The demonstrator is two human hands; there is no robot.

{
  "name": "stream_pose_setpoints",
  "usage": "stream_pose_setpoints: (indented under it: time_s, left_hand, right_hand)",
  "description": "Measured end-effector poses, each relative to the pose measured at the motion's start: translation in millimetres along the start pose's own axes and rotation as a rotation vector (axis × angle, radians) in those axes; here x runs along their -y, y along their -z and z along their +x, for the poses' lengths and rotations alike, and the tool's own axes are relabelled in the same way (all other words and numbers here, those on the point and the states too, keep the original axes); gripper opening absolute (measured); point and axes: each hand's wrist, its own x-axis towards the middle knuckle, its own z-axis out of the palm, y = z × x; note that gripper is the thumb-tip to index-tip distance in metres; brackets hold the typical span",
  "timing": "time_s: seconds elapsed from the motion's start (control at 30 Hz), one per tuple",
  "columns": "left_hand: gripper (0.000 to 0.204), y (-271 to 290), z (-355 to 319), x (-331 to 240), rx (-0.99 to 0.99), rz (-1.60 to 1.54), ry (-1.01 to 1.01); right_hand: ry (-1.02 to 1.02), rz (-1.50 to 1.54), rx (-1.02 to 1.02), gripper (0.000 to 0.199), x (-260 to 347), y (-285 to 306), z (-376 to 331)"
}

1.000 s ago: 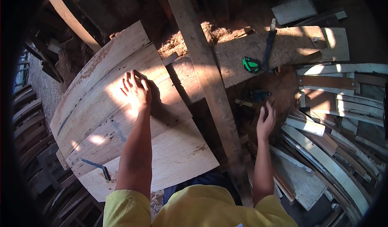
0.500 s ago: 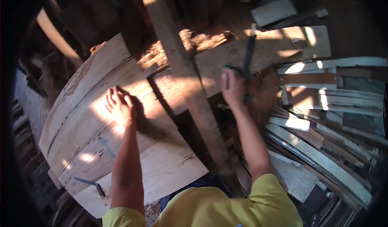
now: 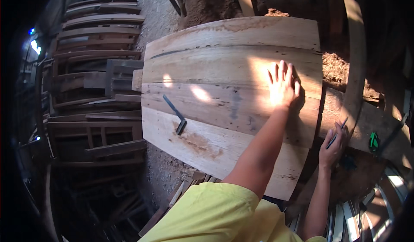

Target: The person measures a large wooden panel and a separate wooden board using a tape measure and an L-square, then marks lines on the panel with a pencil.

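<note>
And there is the wooden panel [image 3: 233, 65], broad and pale, its planks running side by side, lying flat in front of the person; everything here is placed by it. The left hand [image 3: 283, 89] is down on it, towards the panel's right end, palm to the wood, fingers spread and pointing at the far edge, right in a bright splash of sunlight with a dark shadow on its right.

Over to the right hand [image 3: 334, 145], just off the panel's right edge: fingers curled, pinching a slim dark pencil-like stick [image 3: 337, 134] that slants across them.

On the panel's left half lies a try square [image 3: 174, 115], dark blade angled, its stock toward the near edge, with a brown stain [image 3: 198, 145] just beside it. Two small patches of light sit beyond the tool.

Right of the panel, past the right hand, a green and black tape measure [image 3: 374, 142] rests on a board. A long beam [image 3: 355, 48] runs past the panel's right end, sawdust [image 3: 335, 67] heaped between the two. And away to the panel's left, curved wooden frames [image 3: 101, 43] stand in rows.
</note>
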Motion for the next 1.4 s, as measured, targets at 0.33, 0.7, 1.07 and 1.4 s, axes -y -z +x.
stream_pose_setpoints:
  time_s: [0.33, 0.7, 1.07, 1.4]
  left_hand:
    - [0.067, -2.9, -9.5, -4.1, -0.102, -0.109, -0.026]
    - [0.051, 48.2, -35.0, 61.1, -0.245, -0.513, 0.010]
    - [0.078, 178.3, -240.3, 391.2, 0.012, 0.340, 0.707]
    - [0.043, 213.8, -238.7, 407.8, -0.004, 0.522, 0.353]
  right_hand:
    - [-0.009, -0.213, 0.074, 0.033, 81.3, -81.8, -13.0]
    - [0.014, -0.276, -0.010, 0.032, 81.1, -92.4, -17.1]
    - [0.007, -0.169, -0.329, 0.026, 3.3, -46.3, 10.5]
    - [-0.117, -0.485, -0.244, 0.036, -62.4, -58.5, 51.8]
